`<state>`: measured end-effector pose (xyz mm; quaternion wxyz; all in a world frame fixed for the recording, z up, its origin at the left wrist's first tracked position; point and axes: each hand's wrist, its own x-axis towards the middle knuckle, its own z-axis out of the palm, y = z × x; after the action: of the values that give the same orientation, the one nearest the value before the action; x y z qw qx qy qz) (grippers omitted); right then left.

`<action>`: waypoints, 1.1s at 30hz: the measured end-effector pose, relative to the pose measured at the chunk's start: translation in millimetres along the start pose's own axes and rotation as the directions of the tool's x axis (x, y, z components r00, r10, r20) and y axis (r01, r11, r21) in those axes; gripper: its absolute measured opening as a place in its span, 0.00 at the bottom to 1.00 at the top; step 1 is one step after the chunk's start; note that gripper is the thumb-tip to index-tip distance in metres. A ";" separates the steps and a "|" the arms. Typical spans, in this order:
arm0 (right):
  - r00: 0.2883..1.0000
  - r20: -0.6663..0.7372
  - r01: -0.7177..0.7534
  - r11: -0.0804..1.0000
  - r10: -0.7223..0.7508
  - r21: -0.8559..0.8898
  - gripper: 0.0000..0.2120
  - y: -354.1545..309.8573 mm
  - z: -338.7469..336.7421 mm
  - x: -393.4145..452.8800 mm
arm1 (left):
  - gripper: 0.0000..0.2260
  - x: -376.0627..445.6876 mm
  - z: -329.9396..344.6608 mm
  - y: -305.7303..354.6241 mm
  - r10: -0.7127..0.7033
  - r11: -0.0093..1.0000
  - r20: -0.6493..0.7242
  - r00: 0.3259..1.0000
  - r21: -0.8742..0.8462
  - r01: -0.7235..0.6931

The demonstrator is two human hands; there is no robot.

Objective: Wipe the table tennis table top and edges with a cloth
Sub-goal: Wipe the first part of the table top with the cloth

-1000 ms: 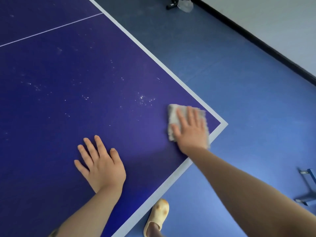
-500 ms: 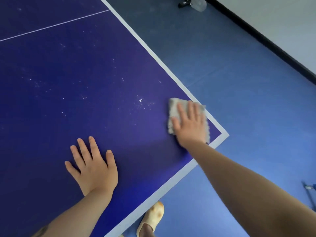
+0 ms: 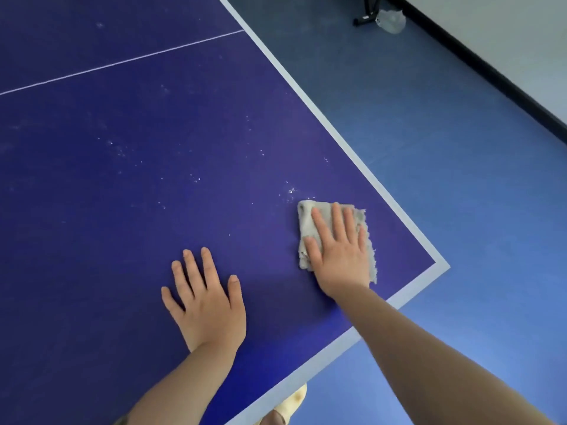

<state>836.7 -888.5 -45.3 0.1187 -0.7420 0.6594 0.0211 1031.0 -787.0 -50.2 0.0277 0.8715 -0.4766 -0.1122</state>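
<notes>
Grey, frayed cloth (image 3: 306,222) lies folded near the bench (image 3: 122,148) corner. Right hand (image 3: 340,253) presses it, fingers straight. Left hand (image 3: 205,302) flat, fingers spread, on bench beside it.

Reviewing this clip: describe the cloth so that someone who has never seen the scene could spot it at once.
Start at the dark blue table tennis table and follow its white border to the near right corner. Just inside that corner lies the cloth, flat under the right hand with its fingers spread. It is the only pale grey, frayed, fuzzy thing on the top; the left hand rests on bare table.
</notes>
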 end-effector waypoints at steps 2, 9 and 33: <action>0.978 -0.046 -0.203 0.979 0.203 0.023 0.32 15.6 2.8 -12.0 | 0.27 4.2 -5.0 -12.9 0.081 0.996 -0.026 0.996 -0.034 -0.082; 0.959 -0.045 0.275 0.959 -0.278 -0.059 0.27 -84.1 29.8 -78.5 | 0.23 41.4 -15.3 -69.5 0.190 0.981 -0.084 0.978 -0.034 -0.193; 0.954 -0.043 -0.294 0.955 0.296 0.036 0.30 -71.6 4.6 -0.5 | 0.27 46.3 -6.4 -73.7 0.251 0.967 -0.081 0.965 -0.027 -0.253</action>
<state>907.6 -879.8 -39.0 0.1090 -0.6337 0.7657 0.0111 1117.3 -786.0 -63.2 0.0761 0.8069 -0.5799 -0.0829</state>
